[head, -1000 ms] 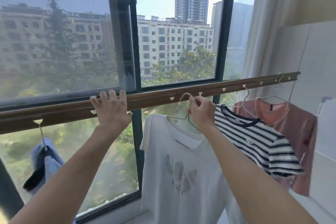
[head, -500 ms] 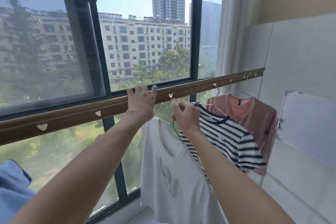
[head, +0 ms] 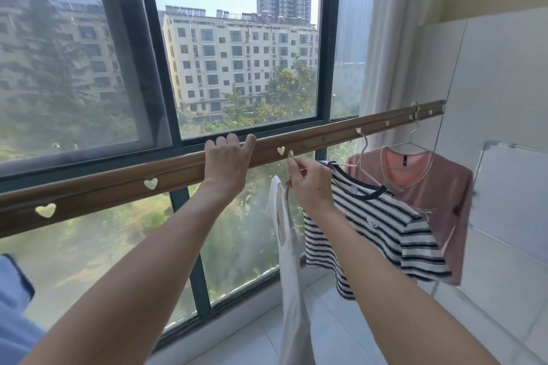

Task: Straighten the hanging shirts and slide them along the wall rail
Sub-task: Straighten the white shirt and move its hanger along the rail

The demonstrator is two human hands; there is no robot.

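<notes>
Right hand (head: 311,184): fingers and thumb pinching the wire hanger hook (head: 290,157) of the white shirt, just below the rail and just right of a heart-shaped hook (head: 280,150).
White shirt (head: 289,261): hanging from that hanger, turned nearly edge-on, directly below the rail; hook tip close under the rail, contact with it not discernible.
Left hand (head: 226,164): laid over the rail's front face, fingers curled over its top edge, gripping it, just left of the same heart-shaped hook.
Rail (head: 118,187): brown, wood-toned, running from lower left to upper right across the window, with pale heart-shaped hooks spaced along its face.
Striped shirt (head: 376,225): black and white with dark collar, on a wire hanger (head: 363,154), below the rail and just right of the right hand.
Pink shirt (head: 430,187): on its own hanger, below the rail's right end, partly behind the striped shirt.
Blue garment (head: 12,311): below the rail's left end, cut off by the frame edge.
Window (head: 243,38): dark-framed, behind the rail, apartment blocks and trees beyond.
Curtain (head: 397,38): pale, above the rail's right end.
Tiled wall (head: 504,83): beyond the rail's right end.
</notes>
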